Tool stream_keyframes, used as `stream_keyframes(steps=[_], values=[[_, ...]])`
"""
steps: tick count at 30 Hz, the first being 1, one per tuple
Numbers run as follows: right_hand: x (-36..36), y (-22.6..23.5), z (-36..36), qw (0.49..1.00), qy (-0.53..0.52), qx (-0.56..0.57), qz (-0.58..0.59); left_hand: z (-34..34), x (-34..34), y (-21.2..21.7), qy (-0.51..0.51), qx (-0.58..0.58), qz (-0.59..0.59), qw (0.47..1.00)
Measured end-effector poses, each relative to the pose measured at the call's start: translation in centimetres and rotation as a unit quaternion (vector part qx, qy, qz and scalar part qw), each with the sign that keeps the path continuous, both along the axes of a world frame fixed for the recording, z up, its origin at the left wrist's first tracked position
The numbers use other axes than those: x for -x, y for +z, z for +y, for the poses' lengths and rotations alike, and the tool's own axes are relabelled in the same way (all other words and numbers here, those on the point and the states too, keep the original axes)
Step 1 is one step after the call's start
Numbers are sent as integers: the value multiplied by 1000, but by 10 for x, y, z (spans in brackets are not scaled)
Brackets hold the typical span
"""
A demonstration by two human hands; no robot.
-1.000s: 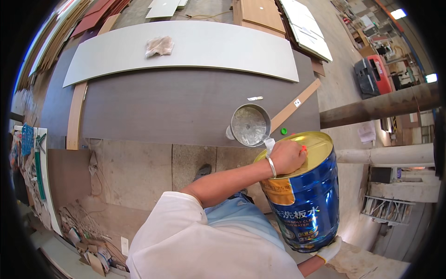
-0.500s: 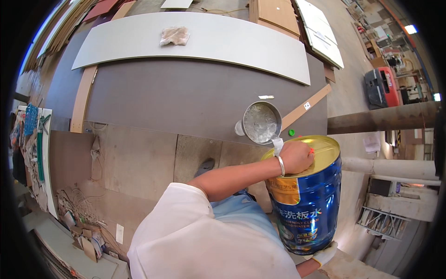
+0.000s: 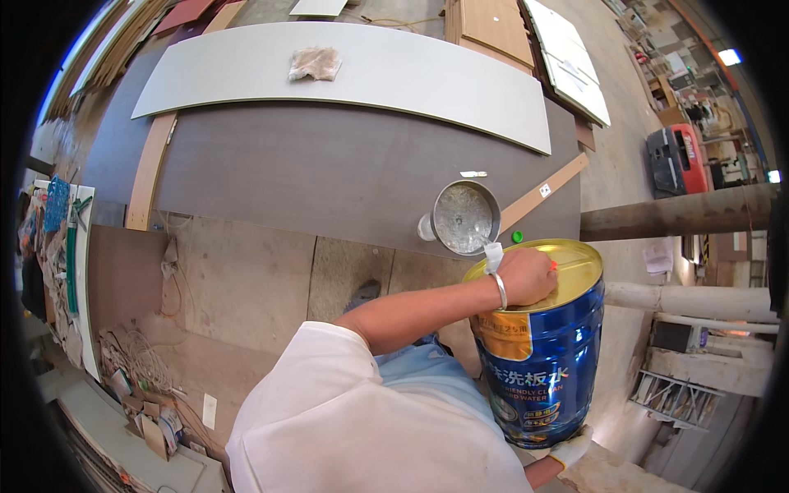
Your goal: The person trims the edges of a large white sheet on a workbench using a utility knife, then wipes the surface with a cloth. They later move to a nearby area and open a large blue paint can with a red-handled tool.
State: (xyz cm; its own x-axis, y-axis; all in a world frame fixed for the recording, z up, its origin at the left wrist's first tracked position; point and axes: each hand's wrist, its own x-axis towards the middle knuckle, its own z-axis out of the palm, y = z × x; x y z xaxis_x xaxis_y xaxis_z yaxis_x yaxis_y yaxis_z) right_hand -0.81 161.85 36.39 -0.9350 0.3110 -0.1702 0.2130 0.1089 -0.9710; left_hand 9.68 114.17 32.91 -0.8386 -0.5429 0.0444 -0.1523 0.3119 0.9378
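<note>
A large blue metal drum with a gold lid is tilted toward the table. My left hand, bare with a bracelet on the wrist, is closed at the lid, where a bit of orange shows by the fingers. My right hand, in a white glove, supports the drum's lower end; its fingers are partly hidden beneath. A whitish spout hangs over a round metal cup, and clear liquid runs into it. The liquid in the cup is rippled and bubbly. Close by lies a green cap.
The cup stands at the near edge of a grey-brown board table. On it lie a long white panel with a crumpled cloth, a wooden strip and a small white object. A red-and-black machine stands right.
The liquid's surface in the cup looks more stirred up and bubbly. The drum and both hands hold nearly the same position; the whole view has shifted slightly.
</note>
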Motion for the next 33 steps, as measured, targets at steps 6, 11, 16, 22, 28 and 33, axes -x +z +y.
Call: stream_keyframes(steps=[6, 11, 16, 22, 28, 33], values=[[-7, 5, -9, 1000, -3, -7, -6, 0, -2, -3, 2, -8, -5, 1000], [-12, 11, -9, 1000, -8, -15, -9, 3, -1, -3, 2, -4, 6, 1000], [-14, 10, -6, 1000, -9, -1, -12, 5, 1, -5, 0, 5, 13, 1000], [-12, 6, 4, 1000, 15, 14, -13, 4, 0, -6, 7, 5, 11, 1000], [-10, -1, 13, 1000, 18, 9, -15, 5, 0, -1, 1, 9, 9, 1000], [-14, -25, 14, 999, 0, 44, -25, 11, 3, 6, -3, 33, 18, 999]])
